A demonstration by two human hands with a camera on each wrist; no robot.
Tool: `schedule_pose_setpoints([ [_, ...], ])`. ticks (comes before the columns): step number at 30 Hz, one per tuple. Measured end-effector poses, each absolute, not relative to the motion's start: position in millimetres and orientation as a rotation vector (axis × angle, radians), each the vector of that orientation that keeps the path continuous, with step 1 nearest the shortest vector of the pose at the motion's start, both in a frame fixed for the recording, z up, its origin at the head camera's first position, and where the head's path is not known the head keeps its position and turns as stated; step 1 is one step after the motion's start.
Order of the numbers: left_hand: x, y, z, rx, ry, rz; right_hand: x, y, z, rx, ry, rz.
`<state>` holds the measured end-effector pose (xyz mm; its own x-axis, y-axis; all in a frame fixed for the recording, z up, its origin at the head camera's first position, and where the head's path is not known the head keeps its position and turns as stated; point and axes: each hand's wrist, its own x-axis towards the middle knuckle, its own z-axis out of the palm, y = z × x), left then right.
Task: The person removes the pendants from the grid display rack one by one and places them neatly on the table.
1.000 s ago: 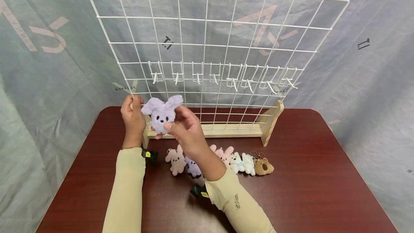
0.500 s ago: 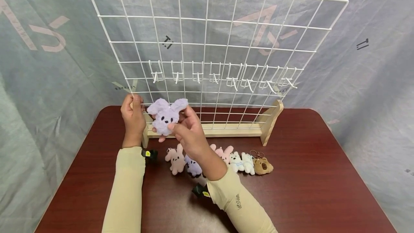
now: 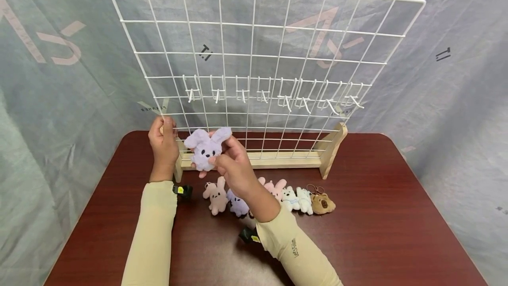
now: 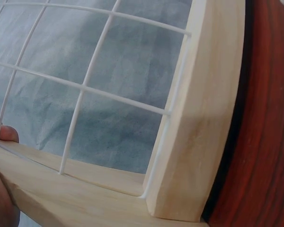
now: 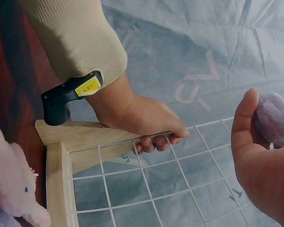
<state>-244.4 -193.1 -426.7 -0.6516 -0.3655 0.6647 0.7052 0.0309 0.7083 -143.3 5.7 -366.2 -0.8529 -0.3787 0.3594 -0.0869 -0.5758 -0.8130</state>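
Observation:
My right hand (image 3: 238, 169) pinches a lilac plush bunny (image 3: 203, 147), thumb on its front, just before the lower left of a white wire grid (image 3: 254, 25). The bunny's face and two ears point toward the head camera. In the right wrist view the lilac plush (image 5: 273, 120) is partly hidden behind the thumb. My left hand (image 3: 163, 147) grips the grid's left edge at the wooden stand (image 3: 330, 153). The right wrist view shows the left hand's fingers (image 5: 156, 143) curled round that edge. Only a few fingertips (image 4: 7, 134) appear in the left wrist view.
Several white hooks (image 3: 243, 94) hang in a row across the grid. On the dark red table (image 3: 377, 215) lie a beige bunny (image 3: 217, 196), another lilac plush (image 3: 238, 205), a pink bunny (image 3: 274, 189), two white plushes (image 3: 304, 200) and a brown plush (image 3: 323, 204). My right forearm covers part of the row.
The right hand has brought the lilac bunny slightly down and to the right. My left hand keeps its grip in the same place.

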Motion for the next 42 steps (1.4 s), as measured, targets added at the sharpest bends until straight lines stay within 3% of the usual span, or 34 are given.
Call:
schedule_pose_setpoints([
  [42, -255, -203, -440, -0.421, -1.561, -1.699, -152, 0, -388, -0.72, 1.618, -2.224],
])
